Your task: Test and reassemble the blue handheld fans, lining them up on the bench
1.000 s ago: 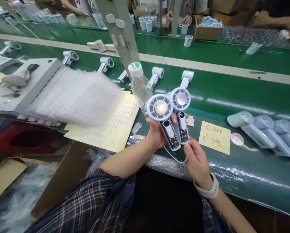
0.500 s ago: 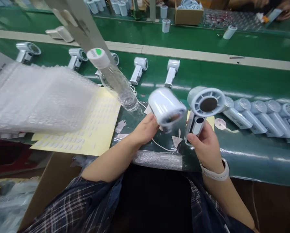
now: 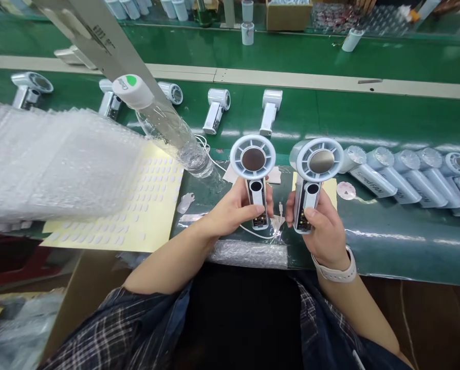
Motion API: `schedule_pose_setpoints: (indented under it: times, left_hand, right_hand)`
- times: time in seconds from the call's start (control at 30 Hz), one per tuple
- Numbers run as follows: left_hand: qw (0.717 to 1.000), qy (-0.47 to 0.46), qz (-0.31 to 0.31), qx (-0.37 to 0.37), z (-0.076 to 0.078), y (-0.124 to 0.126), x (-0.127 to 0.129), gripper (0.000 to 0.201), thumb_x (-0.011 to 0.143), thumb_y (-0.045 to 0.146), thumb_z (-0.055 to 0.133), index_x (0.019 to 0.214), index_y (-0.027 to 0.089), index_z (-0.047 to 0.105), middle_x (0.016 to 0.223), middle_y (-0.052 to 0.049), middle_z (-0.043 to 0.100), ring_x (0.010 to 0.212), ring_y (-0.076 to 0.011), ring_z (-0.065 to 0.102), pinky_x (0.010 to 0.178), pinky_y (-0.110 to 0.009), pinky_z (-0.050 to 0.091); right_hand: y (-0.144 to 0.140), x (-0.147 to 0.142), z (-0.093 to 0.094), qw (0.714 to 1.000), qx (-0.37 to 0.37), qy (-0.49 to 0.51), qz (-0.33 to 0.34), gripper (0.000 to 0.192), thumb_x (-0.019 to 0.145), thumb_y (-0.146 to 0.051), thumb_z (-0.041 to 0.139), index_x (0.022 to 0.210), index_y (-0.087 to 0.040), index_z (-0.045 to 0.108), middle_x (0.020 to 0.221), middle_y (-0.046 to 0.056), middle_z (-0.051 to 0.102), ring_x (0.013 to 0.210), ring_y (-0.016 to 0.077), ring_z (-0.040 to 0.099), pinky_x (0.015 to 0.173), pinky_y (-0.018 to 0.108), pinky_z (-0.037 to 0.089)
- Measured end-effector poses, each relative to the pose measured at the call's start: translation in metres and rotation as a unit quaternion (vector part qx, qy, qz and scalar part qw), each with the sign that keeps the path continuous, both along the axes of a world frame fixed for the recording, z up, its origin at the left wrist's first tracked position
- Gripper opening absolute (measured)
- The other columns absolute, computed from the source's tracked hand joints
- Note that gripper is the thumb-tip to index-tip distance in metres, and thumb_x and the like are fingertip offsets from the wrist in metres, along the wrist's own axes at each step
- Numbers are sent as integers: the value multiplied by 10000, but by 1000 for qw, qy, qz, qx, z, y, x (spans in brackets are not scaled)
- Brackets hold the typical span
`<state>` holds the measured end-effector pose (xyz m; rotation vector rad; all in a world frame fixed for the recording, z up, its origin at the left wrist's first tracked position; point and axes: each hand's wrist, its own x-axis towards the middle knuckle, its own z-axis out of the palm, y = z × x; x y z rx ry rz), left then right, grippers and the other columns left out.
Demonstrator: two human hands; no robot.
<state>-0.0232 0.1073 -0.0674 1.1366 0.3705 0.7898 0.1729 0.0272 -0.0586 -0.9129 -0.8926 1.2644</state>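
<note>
Holding two small handheld fans upright, side by side and apart, above the near edge of a green conveyor belt (image 3: 368, 118). Left hand (image 3: 233, 213) wrapped around the handle of the left fan (image 3: 253, 172), thumb pressed across the front of the handle, round head with its dark centre disc facing the camera. Right hand (image 3: 322, 226) closed around the handle of the right fan (image 3: 314, 174), thumb lying on the handle's front, round head with a pale metallic centre disc turned slightly leftward. White wristband (image 3: 335, 270) on the right wrist; plaid sleeves at the bottom of the view.

Lying just below and between the hands: a thin white cable (image 3: 249, 231) on the belt's edge, beside a roll of bubble wrap (image 3: 249, 253). Behind the right fan, a yellow note (image 3: 332, 187), mostly hidden, and a small round disc (image 3: 346, 190) beside it. To the right, a row of pale blue fans (image 3: 403, 177) lying flat, touching one another. To the left, a clear plastic bottle (image 3: 168, 128) with a white cap, tilted, next to a yellow sticker sheet (image 3: 137, 216) and a stack of bubble-wrap bags (image 3: 56, 164). Farther back on the belt, several white fans (image 3: 270, 110) spaced in a line.
</note>
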Motion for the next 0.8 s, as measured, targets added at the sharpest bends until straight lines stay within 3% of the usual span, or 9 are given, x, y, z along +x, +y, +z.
schedule_pose_setpoints:
  times: [0.27,0.57,0.8]
  left_hand:
    - [1000,-5,-19,2,14,1,-3,505,904,328,813,1249,248,454,1158,-70,628,955,-206,742,779,-310,585]
    - [1000,-14,-8,17,9,-1,-4,507,927,378,776,1285,232,448,1116,-57,621,911,-187,714,810,-332,594]
    - [999,35,37,-7,6,2,2,499,892,451,794,1168,219,449,1068,-27,611,841,-175,697,736,-317,566]
  right_hand:
    - [1,-4,3,1000,-18,11,14,241,932,-376,738,1119,-258,644,1008,26,691,740,167,652,613,313,565]
    - [0,-7,6,1000,-26,7,1,222,916,-390,725,1060,-240,648,1003,36,704,704,164,653,563,299,558]
    - [2,-8,4,999,-41,-7,-13,240,905,-415,719,1047,-241,635,965,33,702,684,164,645,580,309,559]
